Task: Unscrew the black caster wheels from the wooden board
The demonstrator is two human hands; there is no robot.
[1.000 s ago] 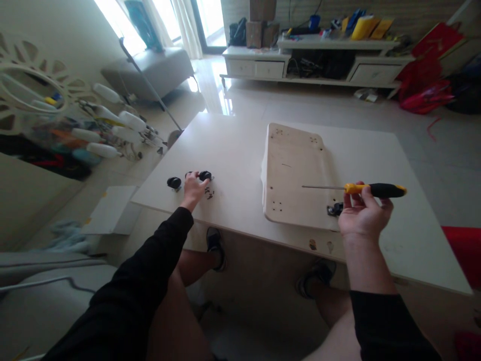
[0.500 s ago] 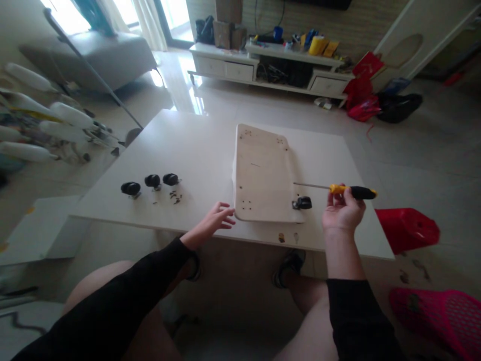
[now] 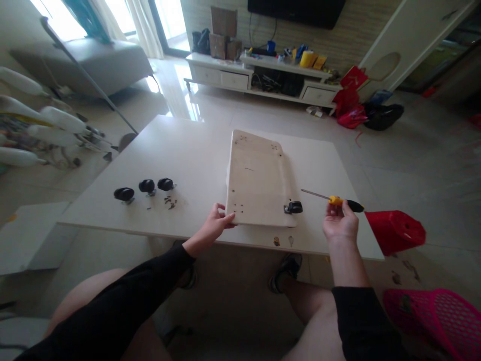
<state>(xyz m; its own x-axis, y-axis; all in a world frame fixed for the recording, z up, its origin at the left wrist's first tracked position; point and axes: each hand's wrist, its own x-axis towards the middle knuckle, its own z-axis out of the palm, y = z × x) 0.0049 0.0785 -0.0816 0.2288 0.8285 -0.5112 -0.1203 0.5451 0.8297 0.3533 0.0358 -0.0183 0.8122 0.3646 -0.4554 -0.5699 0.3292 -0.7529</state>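
A pale wooden board (image 3: 257,180) lies on the low white table (image 3: 195,155), with a black caster wheel (image 3: 293,207) at its near right corner. My left hand (image 3: 217,223) grips the board's near left corner. My right hand (image 3: 340,222) holds a screwdriver (image 3: 338,201) with a yellow and black handle, its shaft pointing left toward the caster. Three more black casters (image 3: 145,188) stand in a row on the table's left side, with several small dark screws (image 3: 171,201) beside them.
A red plastic stool (image 3: 394,230) stands right of the table and a pink mesh basket (image 3: 439,313) sits on the floor at lower right. My knees are under the table's near edge. A TV cabinet (image 3: 263,75) stands at the back, a grey sofa (image 3: 86,60) far left.
My left hand left the casters and screws, swung right and took hold of the board's near left corner. My right hand with the screwdriver stayed beside the mounted caster.
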